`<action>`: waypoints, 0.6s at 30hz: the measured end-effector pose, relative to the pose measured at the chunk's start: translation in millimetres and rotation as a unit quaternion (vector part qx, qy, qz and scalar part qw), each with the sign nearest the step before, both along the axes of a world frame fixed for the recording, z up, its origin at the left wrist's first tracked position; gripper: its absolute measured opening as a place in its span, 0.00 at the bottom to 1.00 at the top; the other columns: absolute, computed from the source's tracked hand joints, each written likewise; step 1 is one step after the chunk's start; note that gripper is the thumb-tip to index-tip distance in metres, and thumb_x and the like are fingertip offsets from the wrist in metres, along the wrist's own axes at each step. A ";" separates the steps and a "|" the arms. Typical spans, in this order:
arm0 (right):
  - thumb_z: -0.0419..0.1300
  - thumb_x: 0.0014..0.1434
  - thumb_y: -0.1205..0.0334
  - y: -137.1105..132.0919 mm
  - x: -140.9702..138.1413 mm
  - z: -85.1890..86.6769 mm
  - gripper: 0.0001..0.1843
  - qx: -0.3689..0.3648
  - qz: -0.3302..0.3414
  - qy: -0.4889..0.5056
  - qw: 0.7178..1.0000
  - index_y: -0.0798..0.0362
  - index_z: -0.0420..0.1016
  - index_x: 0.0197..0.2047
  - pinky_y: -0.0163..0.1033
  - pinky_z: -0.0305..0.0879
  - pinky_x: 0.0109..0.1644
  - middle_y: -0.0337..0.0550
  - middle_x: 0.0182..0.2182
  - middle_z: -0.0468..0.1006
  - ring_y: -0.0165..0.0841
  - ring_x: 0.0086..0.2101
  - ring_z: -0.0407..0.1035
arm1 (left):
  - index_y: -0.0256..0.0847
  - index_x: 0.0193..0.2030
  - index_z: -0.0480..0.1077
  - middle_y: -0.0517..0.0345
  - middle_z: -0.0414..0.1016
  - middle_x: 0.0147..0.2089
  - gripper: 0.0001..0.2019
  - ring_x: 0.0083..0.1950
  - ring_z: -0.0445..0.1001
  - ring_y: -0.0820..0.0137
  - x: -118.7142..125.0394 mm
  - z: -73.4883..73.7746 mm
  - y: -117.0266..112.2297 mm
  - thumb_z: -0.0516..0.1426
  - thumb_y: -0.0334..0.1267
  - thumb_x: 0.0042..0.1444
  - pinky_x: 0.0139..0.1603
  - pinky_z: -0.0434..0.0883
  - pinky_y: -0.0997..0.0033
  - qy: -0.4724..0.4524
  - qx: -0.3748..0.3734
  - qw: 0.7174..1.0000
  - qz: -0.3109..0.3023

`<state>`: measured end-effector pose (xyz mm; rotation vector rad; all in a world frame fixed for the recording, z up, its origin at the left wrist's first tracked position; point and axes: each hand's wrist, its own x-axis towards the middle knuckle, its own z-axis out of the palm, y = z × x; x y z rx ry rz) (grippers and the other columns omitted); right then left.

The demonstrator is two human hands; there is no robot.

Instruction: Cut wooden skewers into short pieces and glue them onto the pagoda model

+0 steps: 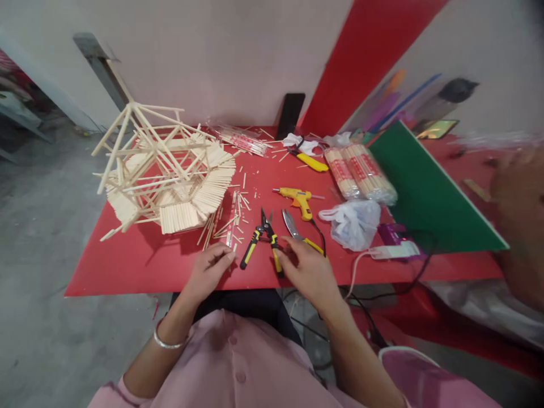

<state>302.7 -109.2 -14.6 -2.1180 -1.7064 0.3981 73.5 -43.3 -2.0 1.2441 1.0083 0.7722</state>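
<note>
My left hand (211,271) rests at the front of the red table with thumb and fingers close together. A short wooden stick (234,247) shows at its fingertips; I cannot tell whether it is gripped. My right hand (312,275) has thumb and index finger apart, the thumb by the right handle of black-and-yellow shears (264,233). Those shears lie with spread handles and parted blades. Just beyond the right hand are grey-bladed snips (290,224) and a yellow glue gun (297,198). At left stands a framework of wooden sticks (178,218), with cut sticks (219,226) beside it.
Yellow-handled pliers (312,162), bundled sticks (359,173), a plastic bag (355,224) and a green board (433,198) occupy the right side. A black phone-like slab (291,116) leans at the back. Cables (361,266) cross the front edge. Another person (521,226) is at far right.
</note>
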 end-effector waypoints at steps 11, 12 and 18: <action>0.54 0.60 0.64 18.5 -34.8 -16.8 0.30 -0.076 -0.003 -0.118 0.990 0.64 0.62 0.65 0.46 0.63 0.44 0.64 0.46 0.74 0.49 0.44 0.68 | 0.42 0.24 0.77 0.57 0.73 0.27 0.05 0.31 0.67 0.70 -20.8 -16.4 -13.3 0.64 0.34 0.50 0.35 0.62 0.74 0.071 0.105 0.991 0.051; 0.55 0.56 0.67 19.2 -29.7 -17.0 0.31 -0.072 -0.023 -0.060 0.995 0.65 0.64 0.63 0.46 0.63 0.45 0.64 0.45 0.74 0.48 0.44 0.69 | 0.42 0.24 0.77 0.57 0.72 0.26 0.06 0.31 0.67 0.70 -23.2 -19.3 -13.6 0.64 0.35 0.51 0.34 0.62 0.74 0.073 0.107 0.990 0.054; 0.59 0.48 0.60 14.4 -8.9 -27.5 0.23 -0.017 -0.132 0.335 0.933 0.55 0.74 0.49 0.39 0.63 0.32 0.41 0.27 0.74 0.37 0.29 0.69 | 0.39 0.23 0.75 0.58 0.71 0.26 0.10 0.30 0.66 0.73 -19.9 -24.9 -14.0 0.64 0.40 0.51 0.33 0.62 0.75 0.033 0.048 0.997 0.054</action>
